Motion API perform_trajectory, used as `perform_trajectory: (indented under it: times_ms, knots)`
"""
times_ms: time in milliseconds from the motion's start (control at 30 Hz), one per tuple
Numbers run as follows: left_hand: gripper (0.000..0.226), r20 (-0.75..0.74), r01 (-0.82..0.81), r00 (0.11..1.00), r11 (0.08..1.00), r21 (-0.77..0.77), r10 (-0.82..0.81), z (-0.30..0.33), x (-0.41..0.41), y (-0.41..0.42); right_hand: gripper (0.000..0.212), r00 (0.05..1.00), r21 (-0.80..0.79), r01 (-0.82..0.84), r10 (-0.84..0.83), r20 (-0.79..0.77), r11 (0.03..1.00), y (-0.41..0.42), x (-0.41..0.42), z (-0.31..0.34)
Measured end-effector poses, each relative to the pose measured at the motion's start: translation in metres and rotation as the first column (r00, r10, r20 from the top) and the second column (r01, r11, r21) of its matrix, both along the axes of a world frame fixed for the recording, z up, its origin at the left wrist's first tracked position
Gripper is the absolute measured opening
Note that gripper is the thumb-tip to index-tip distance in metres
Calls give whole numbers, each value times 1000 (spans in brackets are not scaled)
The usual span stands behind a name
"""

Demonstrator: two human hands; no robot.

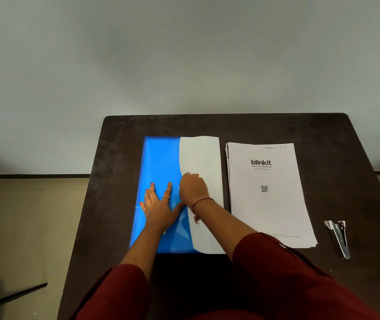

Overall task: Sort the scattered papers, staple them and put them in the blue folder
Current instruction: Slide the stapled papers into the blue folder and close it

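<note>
A: Blue folder lay flat on the dark table, left of the printed paper stack. Left hand?

B: Spread flat, fingers apart, pressing the folder. Right hand was pinched shut on the curled white sheet at the folder's right side.

A: Stapler?

B: Far right, untouched, well apart from both hands.

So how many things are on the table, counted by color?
Blue: 1, the folder
White: 2, the curved sheet and the blinkit paper stack
Silver: 1, the stapler
Total: 4
</note>
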State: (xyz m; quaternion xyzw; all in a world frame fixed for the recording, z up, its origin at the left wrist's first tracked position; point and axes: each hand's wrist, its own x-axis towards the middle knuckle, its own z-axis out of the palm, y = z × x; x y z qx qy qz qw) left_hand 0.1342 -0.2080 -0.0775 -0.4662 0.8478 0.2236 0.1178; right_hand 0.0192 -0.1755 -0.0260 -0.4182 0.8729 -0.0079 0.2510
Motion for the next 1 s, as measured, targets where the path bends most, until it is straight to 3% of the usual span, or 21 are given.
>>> perform_trajectory:
  times_ms: [133,267,333,433,667,833,1000]
  knots:
    - [80,15,2,1000,1000,24,-2,4,-1,1,28,932,-132,237,-187,311,963,21,-27,20]
    - [81,16,1,1000,999,32,-2,7,0,2,43,847,-243,387,-239,476,889,65,-63,28]
    - [81,21,-3,1000,999,34,2,9,-2,3,31,769,-300,504,-262,584,810,95,-82,30]
    - [80,23,-13,1000,999,33,12,9,-3,7,17,625,-258,662,-328,708,704,139,-107,32]
    - [80,58,-43,998,997,71,39,10,-7,14,24,680,-175,685,-535,502,707,184,-136,-1]
    - [73,109,-17,994,1000,22,14,23,-26,22,43,746,-155,650,-587,314,744,184,-140,-17]
    - [57,-263,214,942,977,-12,-210,32,-63,62,39,763,-167,637,-586,272,752,183,-141,-21]
